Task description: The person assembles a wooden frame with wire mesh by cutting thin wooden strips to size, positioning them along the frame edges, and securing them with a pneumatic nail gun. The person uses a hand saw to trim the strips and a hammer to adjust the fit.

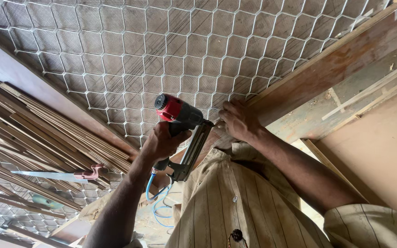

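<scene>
Red-capped nail gun [180,124] clenched in left hand [161,142]; right hand [239,120] presses flat on mesh [161,55].

Your left hand [161,143] grips the handle of a red-capped nail gun [182,124], its nose against the wooden frame [327,69] just beside your right hand [240,120], which presses flat on the hexagonal wire mesh [171,50]. A blue air hose [155,202] trails below your left wrist; a handsaw [63,175] lies on wood strips [33,124] further left.
</scene>
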